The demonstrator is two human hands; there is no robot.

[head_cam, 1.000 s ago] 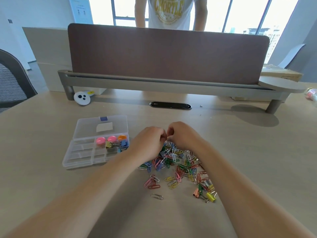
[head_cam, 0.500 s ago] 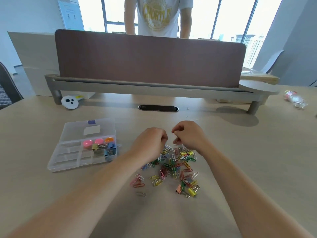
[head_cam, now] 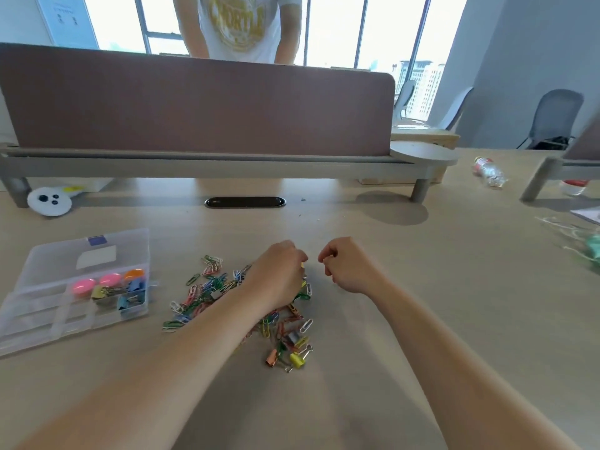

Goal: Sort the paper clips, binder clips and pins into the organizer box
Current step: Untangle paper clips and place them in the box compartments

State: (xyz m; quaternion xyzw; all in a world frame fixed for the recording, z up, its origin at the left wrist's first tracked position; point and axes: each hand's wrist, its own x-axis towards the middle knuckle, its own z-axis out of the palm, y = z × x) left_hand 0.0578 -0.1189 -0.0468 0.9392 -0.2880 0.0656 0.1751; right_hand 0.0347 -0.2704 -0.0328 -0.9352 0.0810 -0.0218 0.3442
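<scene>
Wire paper clips point(head_cam: 207, 287), glossy, multicoloured, heaped under my curled left hand point(head_cam: 276, 277), right hand point(head_cam: 349, 266) curled just beside, whether either grips anything unclear

One clear plastic organizer box point(head_cam: 58, 258) at left, three round-headed pins point(head_cam: 108, 279) inside it, two pink and one orange, one heap of coloured wire paper clips point(head_cam: 207, 287) too many to count, three small binder clips point(head_cam: 297, 359) at its near edge, one clear plastic bottle point(head_cam: 488, 172) far right.

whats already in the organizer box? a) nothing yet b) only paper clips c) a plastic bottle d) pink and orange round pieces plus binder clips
d: the organizer box holds pink and orange round pieces, with coloured binder clips right next to them.
</scene>
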